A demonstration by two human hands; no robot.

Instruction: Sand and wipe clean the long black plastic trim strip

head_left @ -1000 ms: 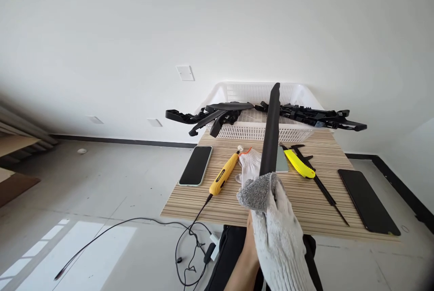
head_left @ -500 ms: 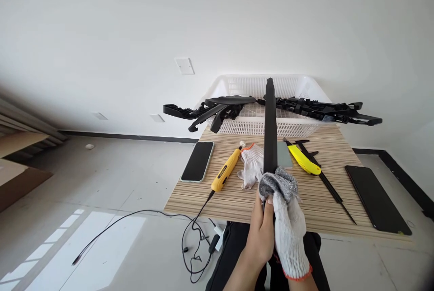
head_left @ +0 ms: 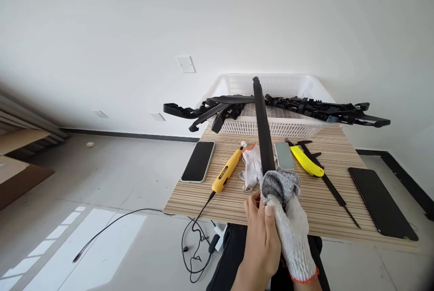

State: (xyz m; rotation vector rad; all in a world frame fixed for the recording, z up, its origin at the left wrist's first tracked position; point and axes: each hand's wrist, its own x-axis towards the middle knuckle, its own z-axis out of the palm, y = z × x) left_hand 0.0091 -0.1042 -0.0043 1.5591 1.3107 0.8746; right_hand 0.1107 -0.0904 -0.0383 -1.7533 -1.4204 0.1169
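Note:
A long black plastic trim strip (head_left: 263, 126) points away from me over the table, its far end above the basket. My bare left hand (head_left: 262, 237) is closed around the strip's near end, just below the cloth. On my right hand (head_left: 291, 237) is a white knit glove with an orange cuff edge. That hand is closed on a grey fluffy cloth (head_left: 280, 185), which wraps the strip near its lower end. Under the strip lies a second white glove (head_left: 251, 169), partly hidden.
A white plastic basket (head_left: 233, 126) holds several black trim pieces (head_left: 312, 109) jutting past both sides. On the wooden table (head_left: 200, 198) lie a yellow corded rotary tool (head_left: 227, 171), a phone (head_left: 198, 161), a grey-green block (head_left: 285, 155), a yellow-handled knife (head_left: 307, 161), black calipers (head_left: 330, 185) and a dark phone (head_left: 383, 203).
The strip's far end has swung left, so it now leans. My left hand has shifted its hold, with the fingers spread further around the near end. The cloth has moved slightly right.

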